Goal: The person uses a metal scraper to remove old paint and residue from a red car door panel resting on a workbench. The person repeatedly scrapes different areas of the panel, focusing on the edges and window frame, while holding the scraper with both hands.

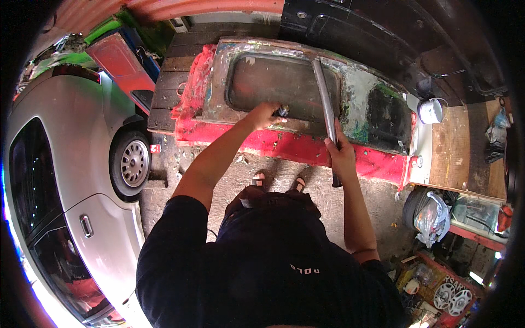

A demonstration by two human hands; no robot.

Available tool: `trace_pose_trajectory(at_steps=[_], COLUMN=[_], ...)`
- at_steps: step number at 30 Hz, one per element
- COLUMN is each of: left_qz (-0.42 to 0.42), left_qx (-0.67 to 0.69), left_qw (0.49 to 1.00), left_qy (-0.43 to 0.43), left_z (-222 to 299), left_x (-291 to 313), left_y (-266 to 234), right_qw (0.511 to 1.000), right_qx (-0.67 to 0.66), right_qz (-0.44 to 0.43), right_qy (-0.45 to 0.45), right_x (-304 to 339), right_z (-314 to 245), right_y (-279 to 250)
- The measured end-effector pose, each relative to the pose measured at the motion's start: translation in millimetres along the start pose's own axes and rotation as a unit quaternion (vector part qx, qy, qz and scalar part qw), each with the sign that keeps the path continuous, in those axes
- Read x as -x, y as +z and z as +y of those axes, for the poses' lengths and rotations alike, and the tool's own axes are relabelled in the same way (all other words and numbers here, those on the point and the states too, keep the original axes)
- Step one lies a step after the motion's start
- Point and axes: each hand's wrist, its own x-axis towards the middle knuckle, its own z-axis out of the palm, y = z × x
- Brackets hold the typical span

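Note:
An old vehicle door [358, 101] with patchy, stripped paint and a framed window opening lies flat in front of me on a red cloth [262, 143]. My right hand [342, 156] is wrapped round a long grey metal bar [324, 93] with a dark lower end. The bar slants up across the window area; whether it touches the door I cannot tell. Over the lower edge of the window frame, my left hand [264, 116] is closed on a small dark piece with a shiny part [283, 111], its exact kind not clear.
On the left stands a silver car [82, 147]. A white bucket [430, 111] sits at the bench's right, by a wooden board [456, 147]. Below it are a plastic bag [432, 218] and a crate of wheel covers [453, 298]. A dark panel [383, 33] rises behind.

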Motion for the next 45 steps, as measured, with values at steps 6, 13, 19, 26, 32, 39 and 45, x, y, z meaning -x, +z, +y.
trace_pose_trajectory(at_steps=[6,13,19,26,32,39,45], left_qz=[0.022,0.082,0.143,0.120,0.134,0.147,0.131], left_qx=[0.033,0.011,-0.044,0.007,0.000,-0.096,0.024], left_qw=[0.997,0.996,0.989,0.991,0.991,0.980,0.988], left_qy=[-0.063,-0.029,-0.004,-0.053,-0.019,0.098,-0.077], left_z=[17,12,-3,6,4,-46,-6], left_x=[3,19,27,30,36,44,46], left_y=[-13,-15,-2,-2,2,40,6], right_qw=[0.999,0.995,0.995,1.000,0.997,0.967,0.996], right_qx=[-0.011,-0.070,-0.079,-0.007,0.068,0.217,0.069], right_qz=[-0.009,-0.020,-0.015,-0.005,0.004,-0.131,-0.041], right_qy=[-0.031,0.074,0.054,0.012,-0.046,0.035,-0.028], right_x=[6,18,19,15,34,51,55], right_z=[-7,-24,-20,8,-35,0,-19], right_y=[-2,-2,-1,-1,14,22,13])
